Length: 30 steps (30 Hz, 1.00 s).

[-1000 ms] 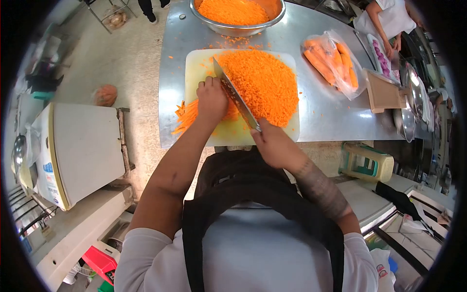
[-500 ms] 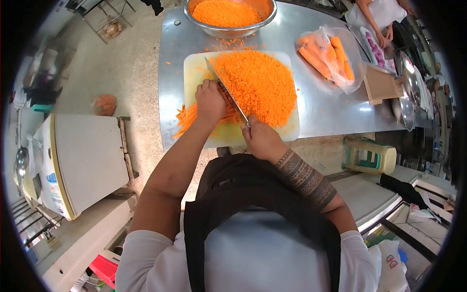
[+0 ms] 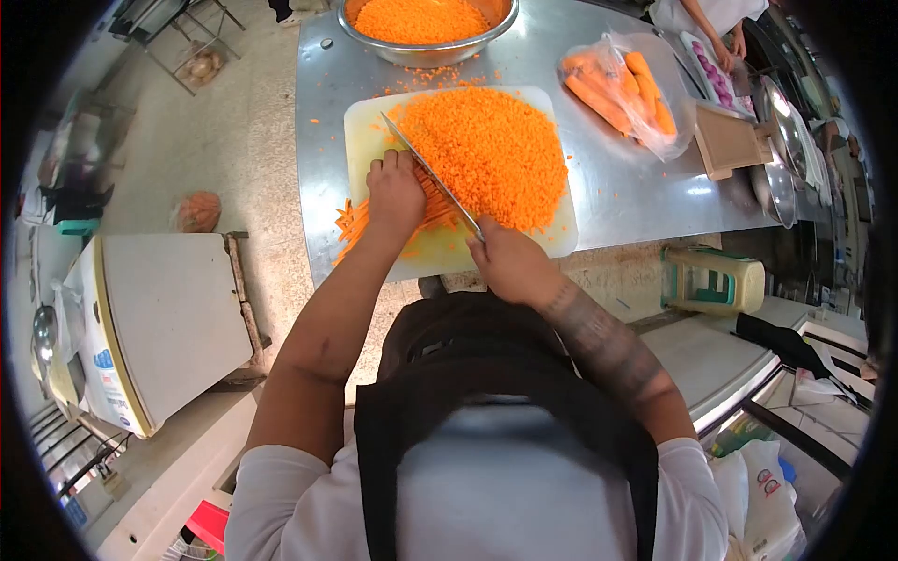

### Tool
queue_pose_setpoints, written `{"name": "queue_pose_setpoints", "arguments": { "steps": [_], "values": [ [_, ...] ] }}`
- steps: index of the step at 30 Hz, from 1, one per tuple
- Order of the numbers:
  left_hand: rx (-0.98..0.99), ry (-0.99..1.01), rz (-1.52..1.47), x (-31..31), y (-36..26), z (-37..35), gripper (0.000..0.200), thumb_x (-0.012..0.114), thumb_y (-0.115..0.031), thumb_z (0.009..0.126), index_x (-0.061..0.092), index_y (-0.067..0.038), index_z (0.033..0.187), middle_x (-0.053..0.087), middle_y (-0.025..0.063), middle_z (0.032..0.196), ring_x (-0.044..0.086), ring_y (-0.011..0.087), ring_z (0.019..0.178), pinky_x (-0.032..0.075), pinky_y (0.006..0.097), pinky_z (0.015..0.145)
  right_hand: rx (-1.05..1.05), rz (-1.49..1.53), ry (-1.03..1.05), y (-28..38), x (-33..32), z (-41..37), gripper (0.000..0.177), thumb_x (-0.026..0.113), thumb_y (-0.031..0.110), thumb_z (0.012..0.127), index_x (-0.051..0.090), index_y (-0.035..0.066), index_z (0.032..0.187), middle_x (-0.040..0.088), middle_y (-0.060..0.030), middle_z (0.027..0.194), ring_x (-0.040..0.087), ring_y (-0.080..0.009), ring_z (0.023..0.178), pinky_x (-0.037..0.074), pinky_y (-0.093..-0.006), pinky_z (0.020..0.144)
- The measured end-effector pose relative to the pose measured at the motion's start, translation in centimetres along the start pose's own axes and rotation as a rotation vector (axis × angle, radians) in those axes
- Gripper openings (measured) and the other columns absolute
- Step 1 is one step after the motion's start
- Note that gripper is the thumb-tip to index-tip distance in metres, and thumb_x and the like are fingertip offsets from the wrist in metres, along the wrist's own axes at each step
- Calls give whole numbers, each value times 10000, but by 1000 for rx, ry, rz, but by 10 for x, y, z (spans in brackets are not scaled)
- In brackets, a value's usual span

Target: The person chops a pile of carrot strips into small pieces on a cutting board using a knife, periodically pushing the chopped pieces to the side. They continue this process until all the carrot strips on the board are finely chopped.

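My right hand [image 3: 510, 257] is closed round the handle of a knife [image 3: 432, 176], whose blade slants up and left across the cutting board [image 3: 368, 126]. With its fingers curled, my left hand [image 3: 397, 194] presses on the orange carrot strips [image 3: 438, 211], just left of the blade. To the right of the blade lies a large heap of finely chopped carrot [image 3: 500, 150]. Strip ends stick out over the board's left edge. The undersides of my left fingers are hidden.
A metal bowl [image 3: 428, 54] of chopped carrot stands behind the board. Bagged whole carrots [image 3: 617, 93] lie to the right, near a cardboard piece [image 3: 728, 150]. At the far right, another person's hands [image 3: 728, 51] are at a tray of purple pieces [image 3: 713, 75].
The whole view has shifted slightly. Both hands keep nearly the same places on the board, and the blade still lies between the strips and the heap.
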<state>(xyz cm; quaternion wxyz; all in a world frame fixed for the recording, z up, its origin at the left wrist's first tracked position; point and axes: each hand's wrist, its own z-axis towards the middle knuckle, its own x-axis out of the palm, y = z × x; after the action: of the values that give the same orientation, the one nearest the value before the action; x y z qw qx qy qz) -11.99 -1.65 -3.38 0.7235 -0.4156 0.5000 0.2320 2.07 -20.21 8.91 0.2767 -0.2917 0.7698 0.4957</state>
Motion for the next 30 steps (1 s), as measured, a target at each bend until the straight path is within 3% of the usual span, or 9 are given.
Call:
{"name": "queue_pose_setpoints", "arguments": {
  "steps": [2, 5, 8, 11, 16, 19, 22, 30],
  "values": [
    [-16, 3, 18, -1, -1, 2, 323, 558, -66, 905, 643, -22, 1214, 606, 149, 1172, 577, 373, 1075, 477, 521, 930, -16, -6, -10, -3, 2, 25, 326, 525, 283, 1089, 559, -37, 1145, 702, -325, 929, 694, -516, 922, 528, -608, 845],
    [-19, -5, 32, 0, 0, 1, 321, 559, -73, 905, 644, -24, 1211, 603, 143, 1167, 578, 370, 1073, 480, 529, 915, -40, 36, 19, 22, -34, -5, 322, 544, 287, 1086, 551, -34, 1111, 685, -318, 910, 673, -523, 932, 506, -604, 824],
    [-29, -16, 40, 5, 1, -1, 308, 561, -76, 903, 646, -25, 1194, 604, 145, 1166, 579, 368, 1071, 481, 535, 911, 31, 78, 22, 5, -8, 0, 323, 547, 285, 1085, 548, -37, 1109, 681, -315, 901, 668, -524, 924, 507, -601, 828],
    [-37, -27, 36, 4, 1, 5, 296, 563, -78, 903, 649, -25, 1182, 604, 151, 1167, 579, 371, 1071, 482, 536, 922, -70, 39, -37, -8, 22, 30, 355, 524, 318, 1087, 557, -34, 1123, 706, -312, 945, 697, -506, 930, 536, -596, 846],
    [-54, -22, 9, 4, 3, 1, 308, 587, -106, 946, 650, -20, 1235, 622, 149, 1142, 592, 378, 1072, 488, 527, 930, -46, 21, -74, -23, 5, 32, 328, 554, 301, 1086, 573, -20, 1150, 684, -296, 854, 681, -507, 866, 520, -590, 775],
    [-129, -130, -235, 1, 8, 3, 295, 626, -144, 971, 664, -11, 1231, 645, 140, 1101, 605, 381, 1046, 490, 509, 917, -35, 32, -72, -36, -12, 25, 320, 557, 299, 1085, 579, -12, 1156, 688, -287, 853, 688, -498, 865, 523, -585, 766],
    [69, -293, -175, -19, 14, -7, 232, 666, -152, 969, 709, -32, 1162, 661, 126, 1068, 612, 375, 1016, 491, 495, 904, -24, 42, -34, -43, -13, 26, 317, 540, 308, 1086, 563, -5, 1131, 703, -281, 879, 697, -490, 881, 530, -594, 784],
    [186, -32, -129, -34, -38, -92, 126, 759, -144, 884, 766, -108, 1004, 619, 92, 1004, 590, 326, 979, 461, 467, 864, -102, 84, 32, -56, -12, 33, 338, 540, 307, 1091, 524, -28, 1130, 698, -307, 916, 692, -507, 904, 528, -595, 801]
  ]
}}
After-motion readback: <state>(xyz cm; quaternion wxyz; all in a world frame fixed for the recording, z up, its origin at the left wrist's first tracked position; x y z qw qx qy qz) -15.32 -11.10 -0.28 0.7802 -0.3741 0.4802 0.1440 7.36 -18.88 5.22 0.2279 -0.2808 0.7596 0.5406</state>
